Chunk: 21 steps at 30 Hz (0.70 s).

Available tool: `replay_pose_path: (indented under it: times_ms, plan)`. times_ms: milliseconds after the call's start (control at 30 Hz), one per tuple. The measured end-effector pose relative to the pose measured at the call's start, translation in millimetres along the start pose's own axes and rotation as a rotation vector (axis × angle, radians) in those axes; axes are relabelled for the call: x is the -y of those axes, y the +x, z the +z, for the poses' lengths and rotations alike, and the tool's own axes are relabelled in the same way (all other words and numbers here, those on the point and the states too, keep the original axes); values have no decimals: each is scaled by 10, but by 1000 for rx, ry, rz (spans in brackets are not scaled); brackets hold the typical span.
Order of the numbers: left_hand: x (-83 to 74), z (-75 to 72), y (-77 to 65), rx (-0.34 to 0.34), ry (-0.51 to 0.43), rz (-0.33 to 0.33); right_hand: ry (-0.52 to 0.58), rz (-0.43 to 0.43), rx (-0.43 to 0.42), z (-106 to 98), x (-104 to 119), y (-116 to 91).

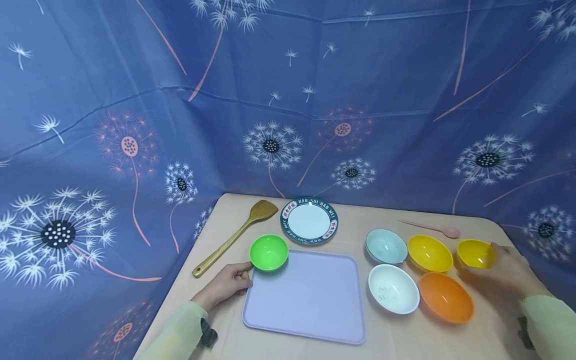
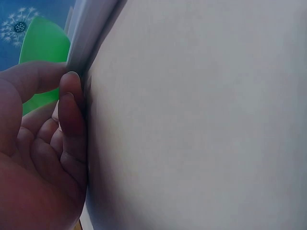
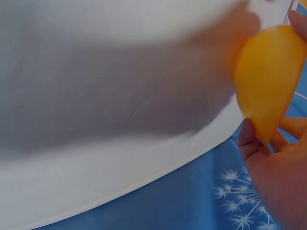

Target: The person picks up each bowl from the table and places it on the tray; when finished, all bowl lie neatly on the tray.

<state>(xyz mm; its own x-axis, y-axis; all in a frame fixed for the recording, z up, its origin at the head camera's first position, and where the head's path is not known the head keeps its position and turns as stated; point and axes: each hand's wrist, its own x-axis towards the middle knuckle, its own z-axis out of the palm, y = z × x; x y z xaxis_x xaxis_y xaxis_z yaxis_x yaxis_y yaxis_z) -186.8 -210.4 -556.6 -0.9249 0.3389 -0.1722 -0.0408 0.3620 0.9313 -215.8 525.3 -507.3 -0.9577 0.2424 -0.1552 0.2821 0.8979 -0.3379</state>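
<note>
At the left edge of a lilac tray (image 1: 306, 300), my left hand (image 1: 228, 284) pinches the rim with its fingers bent. A green bowl (image 1: 269, 252) sits on the tray's far left corner, just beyond those fingers. In the left wrist view the fingertips meet the tray rim (image 2: 91, 33), with the green bowl (image 2: 45, 43) behind. On the right, my right hand (image 1: 508, 270) grips a yellow bowl (image 1: 474, 253) by its side. The right wrist view has this yellow bowl (image 3: 268, 76) between thumb and fingers, its underside near the table; whether it touches is unclear.
Left of the hand's bowl stand another yellow bowl (image 1: 429, 253), an orange bowl (image 1: 445, 297), a white bowl (image 1: 393, 289) and a light blue bowl (image 1: 386, 246). Behind lie a pink spoon (image 1: 450, 232), a dark-rimmed plate (image 1: 333, 220) and a wooden spatula (image 1: 234, 237). Blue curtain (image 1: 396, 140) encloses the table.
</note>
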Motion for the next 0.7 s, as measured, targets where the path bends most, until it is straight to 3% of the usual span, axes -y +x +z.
replay_pose_path:
  times_ms: [167, 367, 700]
  plan:
    - [-16, -7, -3, 7, -10, -9, 6, 34, -53, -38, -25, -124]
    - [-23, -14, -5, 13, -23, -12, 15, -34, -134, -92, 84, -297]
    - [-10, -19, 0, 15, -33, -7, 73, -158, -146, -235, 682, -566]
